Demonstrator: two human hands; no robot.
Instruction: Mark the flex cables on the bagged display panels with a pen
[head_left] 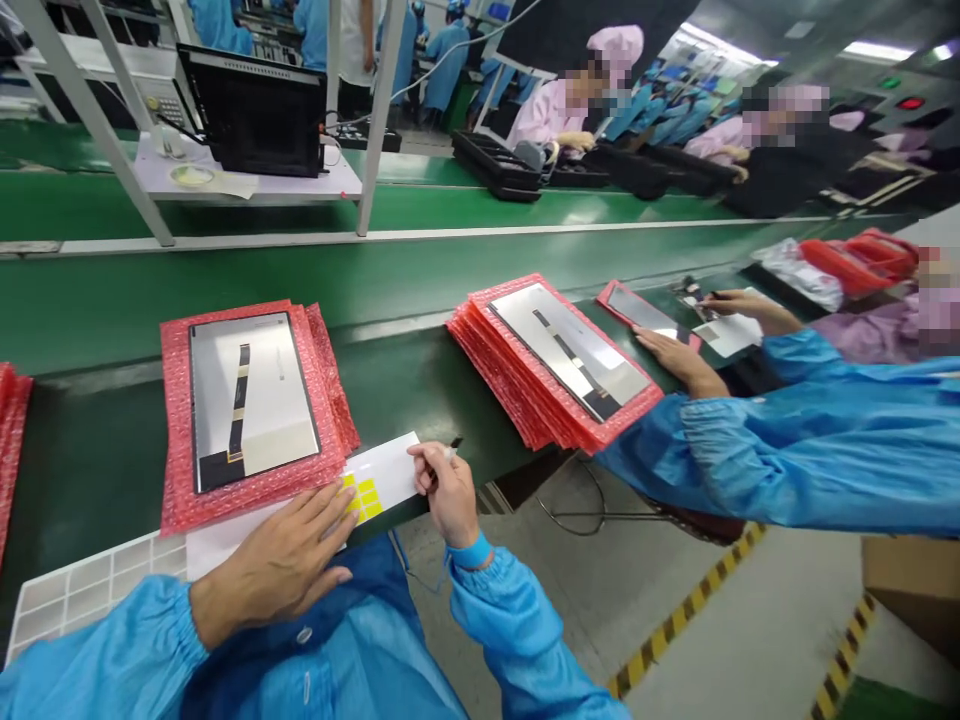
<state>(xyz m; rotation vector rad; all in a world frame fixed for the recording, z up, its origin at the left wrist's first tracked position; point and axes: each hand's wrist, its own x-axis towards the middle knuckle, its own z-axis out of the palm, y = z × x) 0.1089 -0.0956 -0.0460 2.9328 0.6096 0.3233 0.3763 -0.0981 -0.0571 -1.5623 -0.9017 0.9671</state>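
Head view, from a person seated at a dark green conveyor belt [225,285]. At far left, a stack of red bubble-wrap pouches [11,440] was cut off by the frame, with a white gridded plastic tray [82,595] below it. Next along, a flat silver display panel [251,395] with a black-and-gold ribbon strip lay in a red bubble-wrap pouch [174,440] on the belt. The person's left hand [274,565] was spread flat and open, pressing on a white rectangular paper sheet [379,475] that overlapped the pouch's lower right corner. Small yellow square labels [361,498] sat on that sheet. The right hand [448,492] formed a narrow pinch at the sheet's right end, around a small dark item [455,442], too hidden to identify. Further right lay a taller stack of red-wrapped silver panels [570,350]. Beyond it, a co-worker's blue-sleeved arm [750,450] reached across, with that hand [679,360] resting beside a silver panel in a red sleeve [637,312].
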